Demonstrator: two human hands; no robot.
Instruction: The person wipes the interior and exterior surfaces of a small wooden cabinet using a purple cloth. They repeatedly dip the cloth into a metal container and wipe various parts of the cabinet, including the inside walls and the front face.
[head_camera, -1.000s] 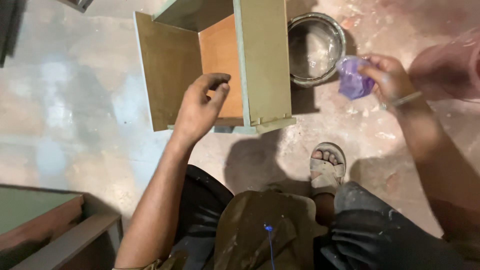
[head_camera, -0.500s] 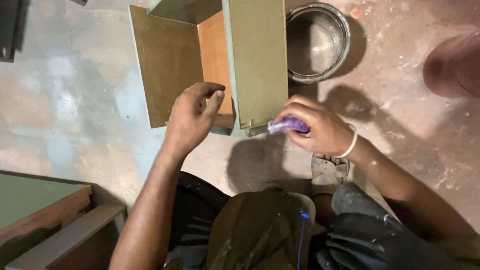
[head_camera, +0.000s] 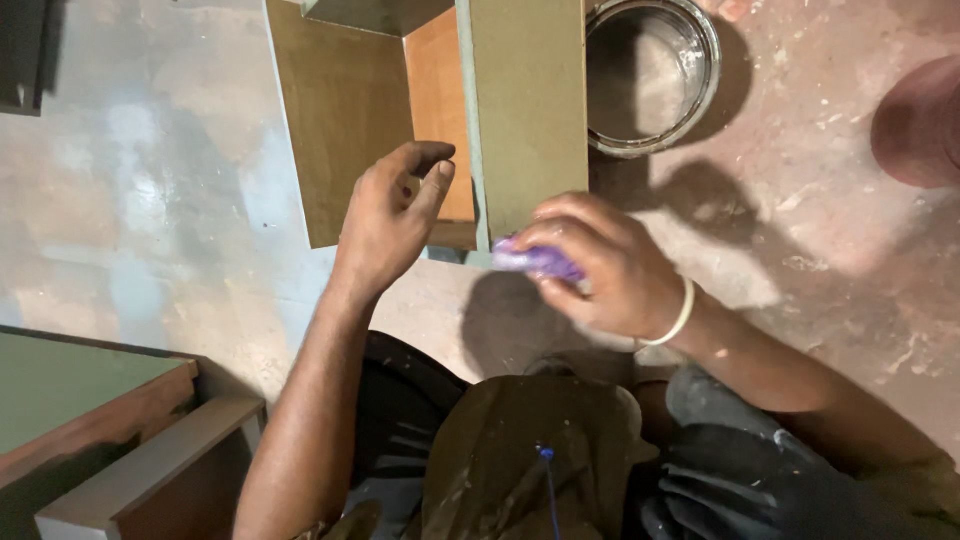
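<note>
Stained concrete floor is carrying a green wooden cabinet piece at 12 o'clock, where the right hand is gripping a purple pad while the left hand is hovering half-curled, holding nothing.

The box frame lies on the floor ahead of the person — the round can just right of it. The left hand hovers over the frame's near edge; the right hand, beside it, holds the pad at the frame's near right corner.
</note>
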